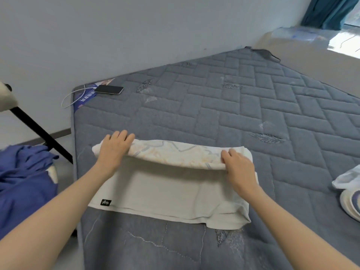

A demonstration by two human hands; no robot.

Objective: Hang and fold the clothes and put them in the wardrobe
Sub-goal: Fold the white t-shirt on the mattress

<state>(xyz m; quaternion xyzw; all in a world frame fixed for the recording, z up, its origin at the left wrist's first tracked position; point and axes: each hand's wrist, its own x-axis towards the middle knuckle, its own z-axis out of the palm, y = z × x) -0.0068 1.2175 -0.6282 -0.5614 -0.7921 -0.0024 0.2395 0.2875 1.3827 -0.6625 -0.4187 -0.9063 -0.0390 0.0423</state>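
I've got the L hand (115, 147) at the left end of the cream shirt (165, 193), fingers curled over the raised fold & gripping it. R hand (238, 166) grips the same fold at its right end, fingers bent over the top; can't see the thumb. Betw the hands the fold is lifted off the lower half and shows a pale yellow & blue print. The rest of the shirt lies flat on the grey quilted mattress (214, 106), w/ a small black label (106, 202) at its near-left corner. Far left on the mattress: a dark phone (111, 89) w/ a white cable (68, 98) looping off the edge. Left of the bed a blue garment (21, 182) is heaped, w/ a black chair leg (41, 133) just behind it. At the right edge, pale folded clothes (350, 191) sit on the mattress, well apart from the shirt. Teal curtain (327, 10) far right
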